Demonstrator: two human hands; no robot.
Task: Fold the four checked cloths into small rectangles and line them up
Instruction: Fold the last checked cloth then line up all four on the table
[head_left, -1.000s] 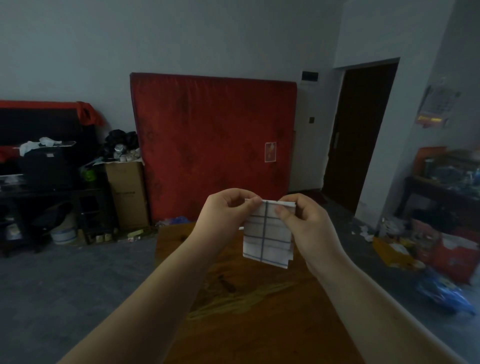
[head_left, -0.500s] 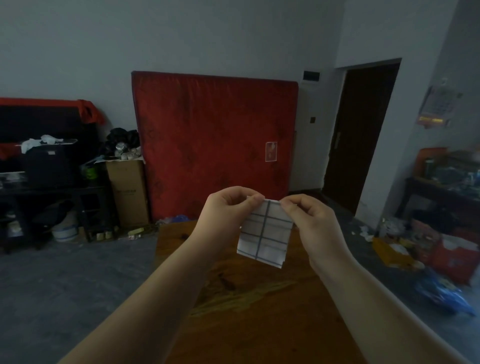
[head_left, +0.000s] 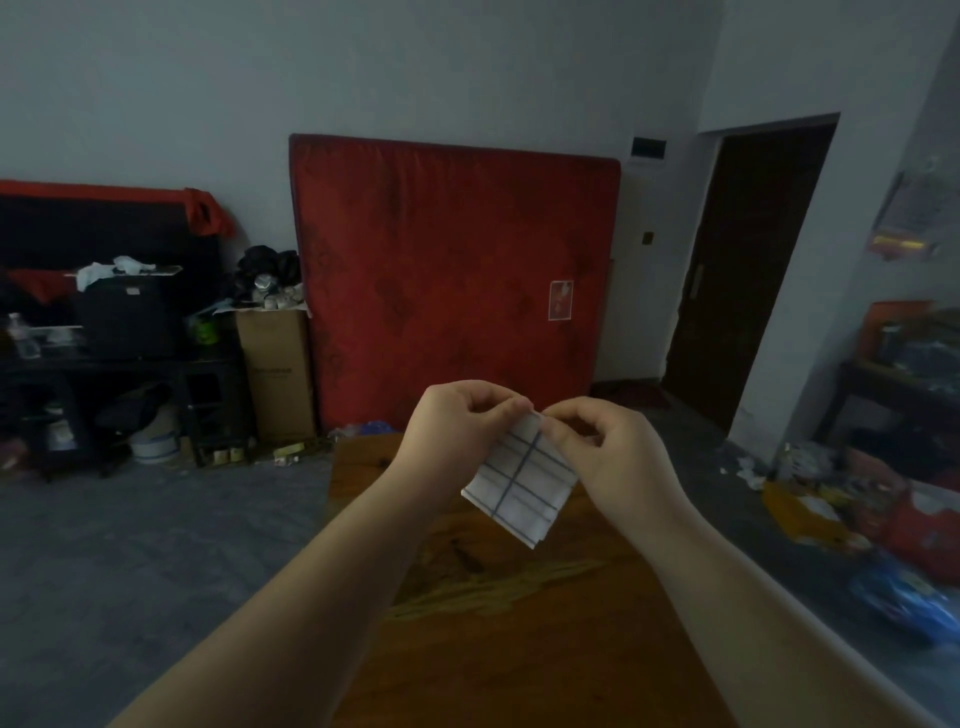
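Now the left hand (head_left: 457, 431) and right hand (head_left: 613, 452) have drawn together, fingertips almost touching as both pinch the top corner of the checked cloth (head_left: 524, 478). It has tipped from hanging square to hanging slantwise in the air above the wooden table (head_left: 519, 649), and I judge it is already a small rectangle that only needs laying down in line. Curled fingers hide the pinched edge, dim light blurs the layers, and the other three cloths are out of view.
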